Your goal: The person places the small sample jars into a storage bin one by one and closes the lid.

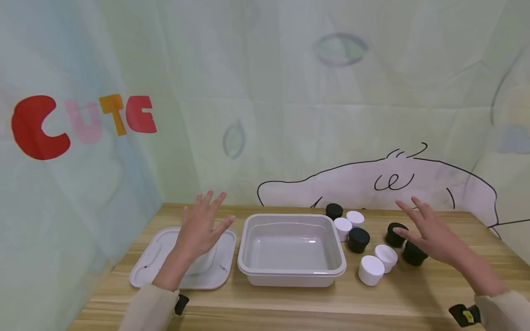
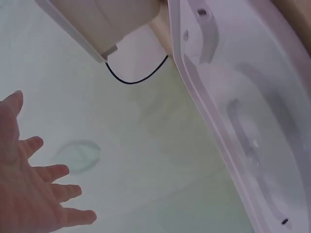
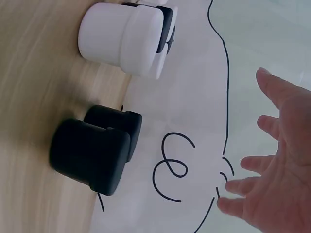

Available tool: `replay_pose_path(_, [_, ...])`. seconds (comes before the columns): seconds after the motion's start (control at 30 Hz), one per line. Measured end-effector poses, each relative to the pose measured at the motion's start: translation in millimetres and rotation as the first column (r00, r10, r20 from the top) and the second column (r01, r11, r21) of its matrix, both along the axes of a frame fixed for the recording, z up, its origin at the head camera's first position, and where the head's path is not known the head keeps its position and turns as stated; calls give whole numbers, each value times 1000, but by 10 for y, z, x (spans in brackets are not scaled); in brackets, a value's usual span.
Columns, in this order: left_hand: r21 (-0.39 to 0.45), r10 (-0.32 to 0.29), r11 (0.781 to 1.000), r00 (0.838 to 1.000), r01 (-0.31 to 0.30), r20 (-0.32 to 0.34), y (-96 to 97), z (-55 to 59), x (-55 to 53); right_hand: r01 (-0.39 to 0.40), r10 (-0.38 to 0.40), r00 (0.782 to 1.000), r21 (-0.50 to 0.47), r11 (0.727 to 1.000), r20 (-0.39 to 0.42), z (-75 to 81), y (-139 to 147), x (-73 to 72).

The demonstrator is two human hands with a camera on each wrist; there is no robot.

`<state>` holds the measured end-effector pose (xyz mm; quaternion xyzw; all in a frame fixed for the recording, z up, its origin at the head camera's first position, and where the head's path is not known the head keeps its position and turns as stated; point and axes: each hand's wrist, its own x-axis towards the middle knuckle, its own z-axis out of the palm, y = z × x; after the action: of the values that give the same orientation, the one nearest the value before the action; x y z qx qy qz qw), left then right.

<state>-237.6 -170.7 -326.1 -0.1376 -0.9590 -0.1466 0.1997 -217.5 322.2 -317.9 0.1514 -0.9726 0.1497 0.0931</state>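
Observation:
My left hand point(image 1: 199, 229) hovers over a pale plastic lid point(image 1: 145, 265) with its fingers spread, holding nothing. In the left wrist view the lid point(image 2: 218, 97) is beside the open palm. Right of the lid stands a pale rectangular tub point(image 1: 291, 279), its inside facing up. Over on the right, my right hand point(image 1: 434, 232) is raised with spread fingers, nearest to two black lidded jars point(image 1: 414, 253). Those black jars point(image 3: 87, 155) stand apart from the hand in the right wrist view. Two white lidded jars point(image 1: 371, 270) stand between the tub and the black pair.
Another cluster of white jars point(image 1: 342, 229) and black jars point(image 1: 358, 240) stands by the tub's right rear corner. Everything sits on a wooden table point(image 1: 306, 305). A printed cloth point(image 1: 281, 115) with coloured letters and line drawings hangs behind and along the left side.

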Motion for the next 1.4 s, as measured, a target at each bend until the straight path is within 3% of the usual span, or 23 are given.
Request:
replay_pose_path(0.17, [160, -79, 984, 996, 73, 30, 81, -70, 22, -43, 45, 999, -86, 995, 16, -73, 0, 22])
replay_pose_path(0.47, [408, -210, 899, 974, 158, 85, 183, -205, 26, -124, 125, 992, -206, 971, -7, -234, 11, 58])
replay_pose_path(0.67, [513, -253, 847, 955, 139, 158, 226, -282, 26, -172, 183, 983, -293, 940, 10, -351, 23, 77])
replay_pose_path(0.87, [625, -324, 775, 910, 97, 259, 271, -319, 34, -206, 239, 969, -343, 917, 57, -433, 34, 84])
replay_pose_path(0.97, [656, -348, 751, 889, 74, 298, 290, -340, 40, -215, 261, 961, -346, 913, 90, -464, 39, 70])
replay_pose_path(1.2, [740, -404, 672, 845, 15, 350, 331, -401, 22, -291, 335, 939, -348, 891, 72, -554, 77, 32])
replay_pose_path(1.3, [752, -417, 659, 831, -3, 368, 342, -404, 28, -320, 363, 930, -356, 878, 57, -594, 91, 21])
replay_pose_path(1.4, [741, -409, 671, 825, -18, 391, 345, -397, 42, -332, 366, 930, -335, 882, 42, -609, 85, 15])
